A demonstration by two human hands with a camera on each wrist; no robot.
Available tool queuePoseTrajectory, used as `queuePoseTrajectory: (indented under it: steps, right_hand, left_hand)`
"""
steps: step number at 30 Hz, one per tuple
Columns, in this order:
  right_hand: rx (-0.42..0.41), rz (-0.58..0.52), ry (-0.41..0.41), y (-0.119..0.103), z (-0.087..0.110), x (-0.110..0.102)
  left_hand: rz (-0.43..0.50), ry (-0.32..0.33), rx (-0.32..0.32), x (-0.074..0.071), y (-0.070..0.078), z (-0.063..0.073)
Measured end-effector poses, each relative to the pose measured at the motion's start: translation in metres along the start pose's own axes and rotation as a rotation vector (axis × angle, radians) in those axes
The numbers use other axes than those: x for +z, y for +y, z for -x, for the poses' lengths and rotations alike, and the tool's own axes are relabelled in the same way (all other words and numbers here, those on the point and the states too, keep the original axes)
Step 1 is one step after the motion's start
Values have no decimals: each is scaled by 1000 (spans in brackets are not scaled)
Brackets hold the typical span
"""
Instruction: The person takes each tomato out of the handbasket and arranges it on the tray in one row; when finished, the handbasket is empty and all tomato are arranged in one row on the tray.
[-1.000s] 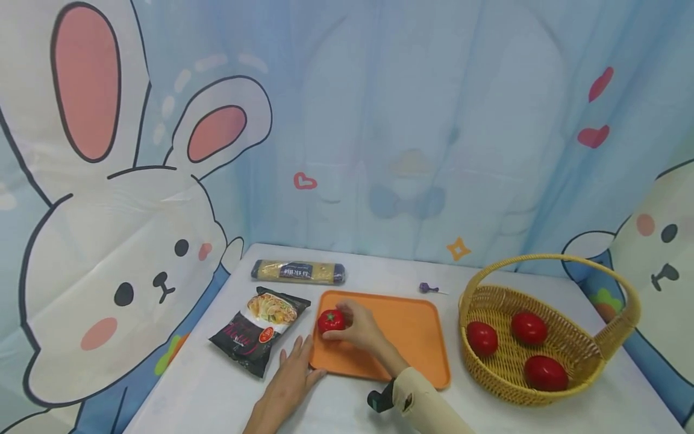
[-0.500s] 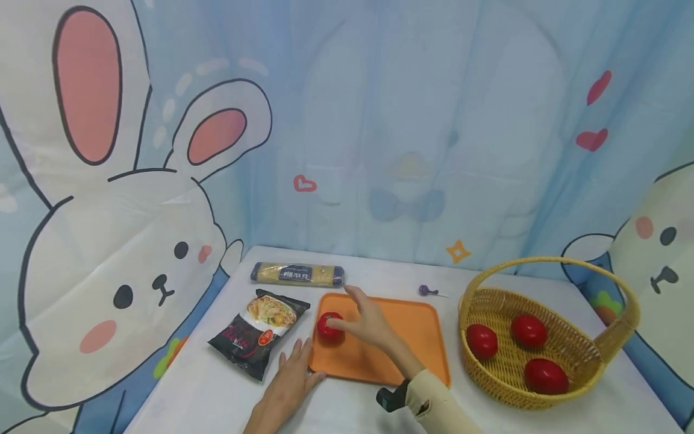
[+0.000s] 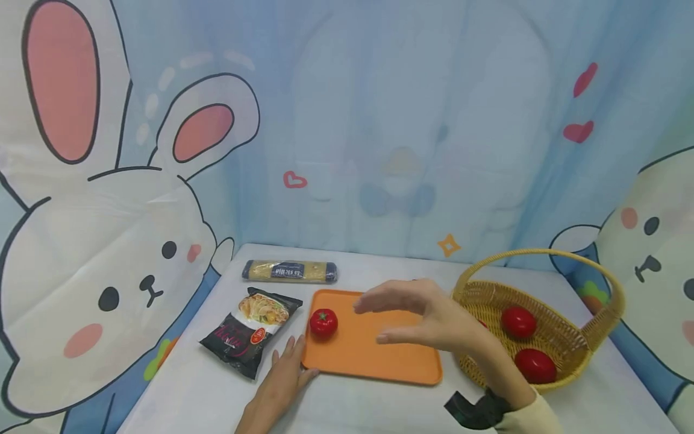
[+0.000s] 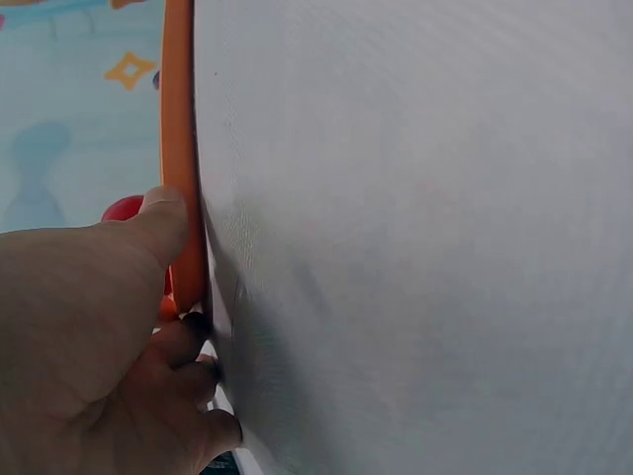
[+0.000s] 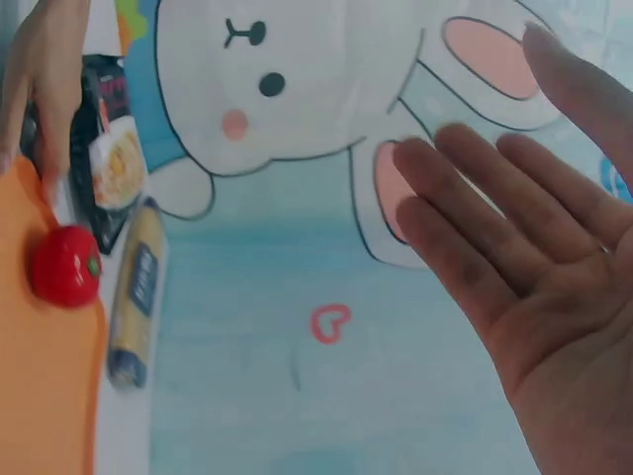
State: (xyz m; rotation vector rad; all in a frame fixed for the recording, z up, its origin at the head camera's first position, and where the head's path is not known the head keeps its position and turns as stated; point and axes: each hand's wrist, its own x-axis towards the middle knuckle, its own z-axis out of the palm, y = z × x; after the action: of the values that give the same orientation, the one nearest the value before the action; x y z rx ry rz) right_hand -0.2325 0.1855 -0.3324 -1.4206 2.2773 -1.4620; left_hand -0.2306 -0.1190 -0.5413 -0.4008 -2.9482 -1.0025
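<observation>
A red tomato [image 3: 323, 324] with a green top sits at the left end of an orange tray [image 3: 374, 364]. At the tray's near left corner my left hand [image 3: 279, 386] rests. In the left wrist view its thumb touches the near side of the tray [image 4: 180, 119], with the other fingers round the corner. My right hand [image 3: 434, 316] hovers over the right part of the tray, holding nothing. Its fingers and thumb are spread apart, and the right wrist view shows the bare palm of the right hand [image 5: 534, 267].
Left of the tray lies a black food packet [image 3: 251, 331]. A long pack of spaghetti [image 3: 290, 272] lies behind. On the right stands a wicker basket [image 3: 593, 337] with a tall handle, holding smooth red oval things [image 3: 535, 366]; my right hand partly hides it. A printed curtain [image 3: 336, 120] hangs behind the table.
My right hand has let go of the tomato, then moved right and up toward the basket. The tomato stays on the tray. My left hand keeps its place at the corner.
</observation>
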Motion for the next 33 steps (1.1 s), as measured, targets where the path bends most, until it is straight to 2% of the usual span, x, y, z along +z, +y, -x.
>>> queuePoseTrajectory:
  steps: [3,5,11,16,20,24,27,33]
  right_hand:
    - [-15,-17,-56,-10,19,-20]
    - [-2,19,-83,-14,31,-35]
    - [104,77,-113,-6,69,-78]
    - [161,28,-128,23,101,-104]
    - [187,-124,-127,51,124,-122]
    - [227,-236,-67,82,140,-133]
    - [306,-217,1,105,149,-139]
    - [507,-82,108,146,163,-143]
  left_hand:
    - [-17,8,6,-2,-1,0]
    - [-25,10,5,-3,-2,1]
    - [-18,-21,-20,-4,-1,0]
    - [-21,-30,-24,-4,0,0]
    - [-26,-15,-17,-5,1,-1]
    - [-31,-17,-30,-5,0,-1]
    - [-26,-27,-40,-5,0,-1]
    - [-9,-30,-29,0,2,-1]
